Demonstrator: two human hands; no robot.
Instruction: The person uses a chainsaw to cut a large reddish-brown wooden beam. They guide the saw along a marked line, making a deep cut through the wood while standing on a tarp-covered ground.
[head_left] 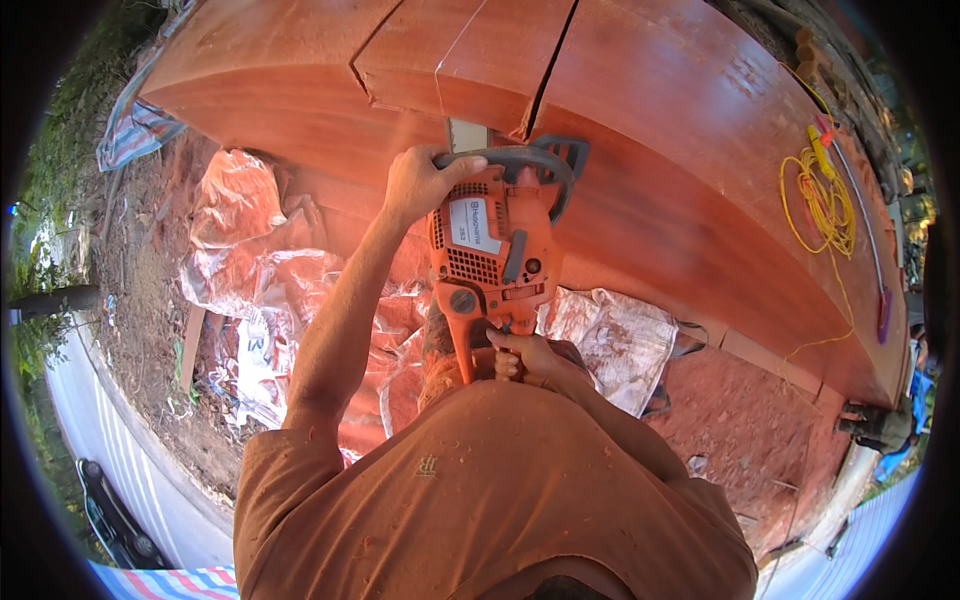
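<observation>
I hold an orange chainsaw (pixel 515 255) with both hands, its body in front of my torso. My left hand (pixel 420 188) is closed round the black front handle. Lower down, my right hand (pixel 528 358) grips the rear handle, partly hidden by the saw. The pale guide bar (pixel 467 136) reaches the side of a large reddish timber (pixel 650 140); its tip is hidden. A thin pale line (pixel 455 55) runs over the wood above the bar. To its right is a dark open cut (pixel 550 75), and a shallower notch (pixel 362 70) lies to its left.
Yellow cord (pixel 828 215) lies coiled on the timber's right part, beside a thin rod with a purple end (pixel 885 318). Dust-covered plastic sheeting (pixel 245 215) and a whitish sack (pixel 620 340) lie about my feet. Beyond the left bank are a road (pixel 130 420) and a dark car (pixel 118 515).
</observation>
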